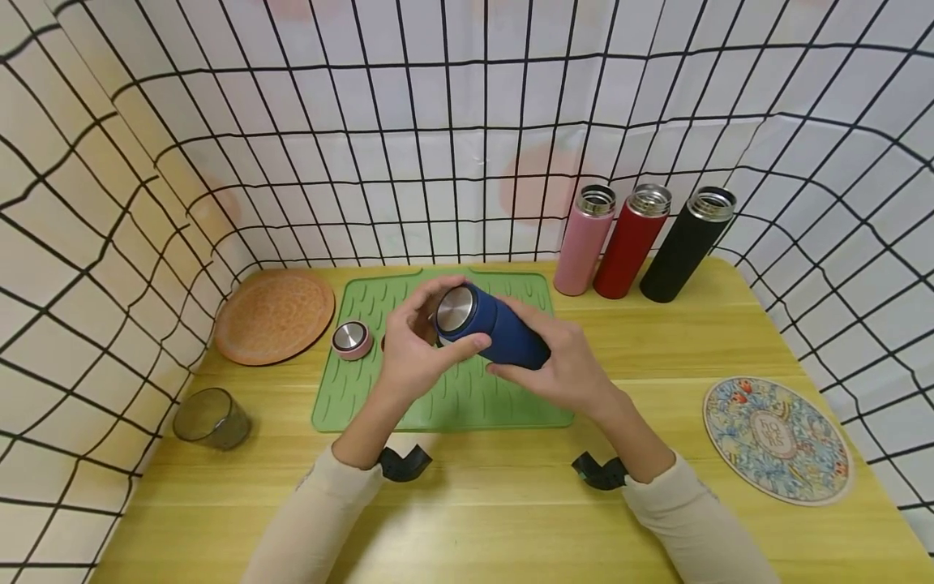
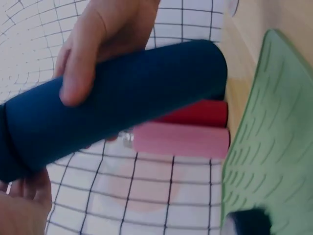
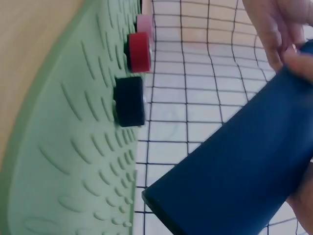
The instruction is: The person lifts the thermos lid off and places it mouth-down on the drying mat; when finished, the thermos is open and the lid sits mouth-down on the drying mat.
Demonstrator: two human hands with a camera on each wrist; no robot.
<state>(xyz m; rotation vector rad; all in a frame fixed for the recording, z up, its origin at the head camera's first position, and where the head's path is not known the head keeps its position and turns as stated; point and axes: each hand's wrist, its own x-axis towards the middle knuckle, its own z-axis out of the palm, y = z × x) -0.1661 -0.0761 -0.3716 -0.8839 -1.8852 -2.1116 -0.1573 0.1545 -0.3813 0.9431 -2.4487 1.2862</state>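
Observation:
A blue thermos bottle (image 1: pixel 514 337) is tilted in the air over the green mat (image 1: pixel 343 410), its steel-topped lid (image 1: pixel 456 308) toward the left. My left hand (image 1: pixel 410 347) grips the lid end, thumb along the near side. Around the body my right hand (image 1: pixel 572 365) holds the bottle nearer its base. On the mat lies a pink lid (image 1: pixel 352 337), left of my left hand. In the right wrist view a red lid (image 3: pixel 139 52) and a black lid (image 3: pixel 129 101) rest on the mat too; in the head view my left hand mostly hides them.
Three lidless bottles stand at the back right: pink (image 1: pixel 582 243), red (image 1: pixel 629 247) and black (image 1: pixel 682 251). A round brown board (image 1: pixel 276 315) and a glass (image 1: pixel 212 419) are at the left. A patterned round mat (image 1: pixel 777 440) lies right. Black wire grid (image 1: pixel 447 122) rises behind.

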